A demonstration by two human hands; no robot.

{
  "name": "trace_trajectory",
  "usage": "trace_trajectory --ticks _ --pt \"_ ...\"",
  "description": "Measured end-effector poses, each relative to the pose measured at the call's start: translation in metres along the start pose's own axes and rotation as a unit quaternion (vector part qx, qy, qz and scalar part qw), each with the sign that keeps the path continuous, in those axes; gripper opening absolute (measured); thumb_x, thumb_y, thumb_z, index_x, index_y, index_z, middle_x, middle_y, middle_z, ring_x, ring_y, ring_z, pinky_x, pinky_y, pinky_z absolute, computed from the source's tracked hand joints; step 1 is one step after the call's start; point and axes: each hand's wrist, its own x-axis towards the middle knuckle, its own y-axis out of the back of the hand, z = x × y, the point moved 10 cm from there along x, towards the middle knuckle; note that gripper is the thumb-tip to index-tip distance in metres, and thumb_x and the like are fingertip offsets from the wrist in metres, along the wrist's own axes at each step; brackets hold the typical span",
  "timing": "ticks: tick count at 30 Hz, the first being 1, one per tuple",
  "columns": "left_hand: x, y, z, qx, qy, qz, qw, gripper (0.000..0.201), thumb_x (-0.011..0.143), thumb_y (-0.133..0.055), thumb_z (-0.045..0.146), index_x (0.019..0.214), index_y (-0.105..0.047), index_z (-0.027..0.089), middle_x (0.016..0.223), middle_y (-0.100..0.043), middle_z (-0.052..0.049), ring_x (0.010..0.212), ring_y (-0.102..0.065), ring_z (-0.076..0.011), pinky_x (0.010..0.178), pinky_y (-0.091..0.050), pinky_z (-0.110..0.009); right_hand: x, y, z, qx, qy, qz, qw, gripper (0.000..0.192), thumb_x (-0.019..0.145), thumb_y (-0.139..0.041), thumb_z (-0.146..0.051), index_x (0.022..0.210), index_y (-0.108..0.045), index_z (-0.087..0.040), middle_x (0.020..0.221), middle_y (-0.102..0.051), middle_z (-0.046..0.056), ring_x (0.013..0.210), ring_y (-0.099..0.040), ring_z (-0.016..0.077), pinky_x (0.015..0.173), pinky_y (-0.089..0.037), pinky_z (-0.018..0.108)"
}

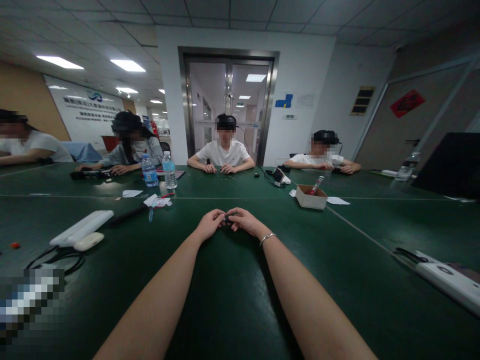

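Both my arms reach forward over a dark green table (pixel 232 300). My left hand (pixel 210 223) and my right hand (pixel 243 221) meet near the middle, their fingertips closed on one small dark object (pixel 226 219). Most of that object is covered by the fingers, so its kind does not show. A silver bracelet (pixel 267 239) circles my right wrist.
Left of my arms lie a white power strip (pixel 84 227), a pale oval case (pixel 89 241) and black cables. Two water bottles (pixel 149 172) stand beyond. At right are a small cardboard box (pixel 311 196) and a long white device (pixel 446 275). Several people sit across the table.
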Motion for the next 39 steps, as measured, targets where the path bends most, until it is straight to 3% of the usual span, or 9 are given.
trace_trajectory --ticks 7,13,21,28,32,39 --pt "0.005 -0.002 -0.006 0.011 -0.008 -0.017 1.000 0.039 0.081 -0.044 0.048 0.096 -0.058 0.015 0.063 -0.058 -0.001 0.055 -0.050 -0.0106 0.053 -0.039 -0.023 0.000 -0.003 0.000 0.015 0.010 -0.031 0.999 0.020 0.077 -0.058 -0.007 0.096 -0.055 -0.012 0.068 -0.061 0.001 0.047 -0.056 0.0060 0.047 -0.050 0.015" --pt "0.002 -0.006 -0.002 -0.015 -0.002 -0.030 0.999 0.031 0.077 -0.051 0.036 0.099 -0.055 0.014 0.063 -0.058 0.000 0.056 -0.051 -0.0103 0.053 -0.037 -0.022 -0.001 -0.004 -0.001 0.007 0.010 -0.034 0.999 0.015 0.078 -0.057 -0.008 0.093 -0.056 -0.011 0.068 -0.061 0.002 0.049 -0.057 0.0067 0.048 -0.050 0.016" --pt "-0.001 -0.005 0.006 -0.010 -0.009 -0.028 1.000 0.034 0.081 -0.045 0.044 0.091 -0.055 0.014 0.059 -0.056 0.000 0.054 -0.052 -0.0110 0.054 -0.039 -0.023 0.000 -0.011 -0.002 -0.096 0.014 -0.059 0.994 0.019 0.073 -0.060 -0.006 0.091 -0.057 -0.012 0.075 -0.062 0.001 0.044 -0.049 0.0028 0.036 -0.038 0.011" --pt "0.003 -0.002 -0.004 -0.024 0.005 -0.003 1.000 0.021 0.079 -0.046 0.031 0.093 -0.050 0.016 0.064 -0.058 0.000 0.055 -0.051 -0.0100 0.052 -0.037 -0.021 0.002 -0.005 0.000 -0.078 0.017 -0.036 0.996 0.019 0.075 -0.060 -0.007 0.093 -0.057 -0.012 0.076 -0.062 0.002 0.049 -0.053 0.0038 0.045 -0.044 0.014" --pt "0.003 -0.003 -0.005 0.006 -0.004 -0.012 1.000 0.022 0.079 -0.047 0.037 0.088 -0.051 0.017 0.068 -0.059 -0.001 0.057 -0.051 -0.0104 0.056 -0.039 -0.023 0.002 -0.004 0.000 -0.075 0.017 -0.027 0.997 0.017 0.076 -0.059 -0.005 0.091 -0.058 -0.011 0.074 -0.062 0.001 0.048 -0.053 0.0039 0.046 -0.045 0.014" --pt "0.000 0.006 -0.003 0.135 -0.001 0.016 0.991 0.046 0.077 -0.041 0.060 0.073 -0.056 0.017 0.070 -0.059 -0.002 0.064 -0.053 -0.0145 0.059 -0.040 -0.025 -0.001 -0.005 -0.002 -0.070 0.012 -0.023 0.997 0.021 0.073 -0.060 -0.001 0.091 -0.058 -0.011 0.072 -0.060 0.000 0.048 -0.053 0.0036 0.047 -0.046 0.014"
